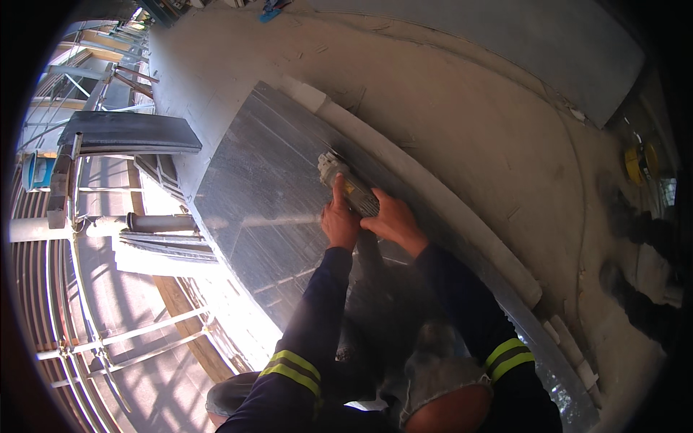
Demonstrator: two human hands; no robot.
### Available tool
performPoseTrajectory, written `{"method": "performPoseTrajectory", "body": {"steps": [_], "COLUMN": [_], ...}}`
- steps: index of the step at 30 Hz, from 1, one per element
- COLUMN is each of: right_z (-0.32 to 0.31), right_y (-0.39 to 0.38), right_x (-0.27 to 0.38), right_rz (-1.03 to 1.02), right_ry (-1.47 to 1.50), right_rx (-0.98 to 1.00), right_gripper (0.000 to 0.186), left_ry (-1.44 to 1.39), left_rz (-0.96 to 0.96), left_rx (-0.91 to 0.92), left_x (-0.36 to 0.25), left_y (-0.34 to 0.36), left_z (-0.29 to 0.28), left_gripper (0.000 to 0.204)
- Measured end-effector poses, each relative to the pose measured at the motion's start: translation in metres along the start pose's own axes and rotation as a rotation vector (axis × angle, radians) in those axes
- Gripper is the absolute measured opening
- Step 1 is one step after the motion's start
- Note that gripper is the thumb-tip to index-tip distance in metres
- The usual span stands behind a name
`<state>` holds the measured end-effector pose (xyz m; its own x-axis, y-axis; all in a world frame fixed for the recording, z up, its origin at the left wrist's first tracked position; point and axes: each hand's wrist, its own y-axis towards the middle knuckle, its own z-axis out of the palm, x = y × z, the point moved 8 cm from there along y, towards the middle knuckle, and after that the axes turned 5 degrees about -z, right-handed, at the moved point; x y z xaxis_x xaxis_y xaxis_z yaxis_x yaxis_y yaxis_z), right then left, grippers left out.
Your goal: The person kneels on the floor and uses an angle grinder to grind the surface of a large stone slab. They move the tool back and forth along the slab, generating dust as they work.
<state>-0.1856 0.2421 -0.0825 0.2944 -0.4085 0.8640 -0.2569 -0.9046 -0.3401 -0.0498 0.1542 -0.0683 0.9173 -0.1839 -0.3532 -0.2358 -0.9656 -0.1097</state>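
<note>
Angle grinder (359,198) positioned over the dark stone slab (253,180), near its right long edge. Right hand (395,221) grips the body; left hand (339,224) also holds it, forefinger extended forward. Judged risk: snagging at the slab could cause kickback, injuring ungloved fingers.

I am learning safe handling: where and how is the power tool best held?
Probably by its dark, ribbed body, from the near right, as the right hand does: this longish part slants that way, with the bulky pale head at the far end.
</note>
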Motion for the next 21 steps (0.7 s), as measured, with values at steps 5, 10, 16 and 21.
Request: {"method": "performPoseTrajectory", "body": {"steps": [5, 10, 16, 21], "right_z": [0.001, 0.0, -0.003, -0.004], "right_y": [-0.001, -0.009, -0.014, -0.017], "right_x": [-0.001, -0.004, -0.002, 0.0], "right_rz": [-0.027, 0.015, 0.03, 0.018], "right_ry": [-0.007, 0.004, -0.029, -0.042], "right_rx": [0.007, 0.01, 0.033, 0.008], "right_gripper": [0.093, 0.094, 0.093, 0.094], "left_ry": [0.022, -0.049, -0.141, -0.148], "left_rz": [0.039, 0.051, 0.049, 0.068], "left_rx": [-0.024, -0.013, 0.007, -0.013], "left_x": [-0.002, 0.002, 0.005, 0.002], "left_y": [-0.002, -0.008, -0.01, -0.014], "left_z": [-0.002, 0.004, 0.005, 0.002], "left_gripper": [0.095, 0.095, 0.094, 0.096]}}
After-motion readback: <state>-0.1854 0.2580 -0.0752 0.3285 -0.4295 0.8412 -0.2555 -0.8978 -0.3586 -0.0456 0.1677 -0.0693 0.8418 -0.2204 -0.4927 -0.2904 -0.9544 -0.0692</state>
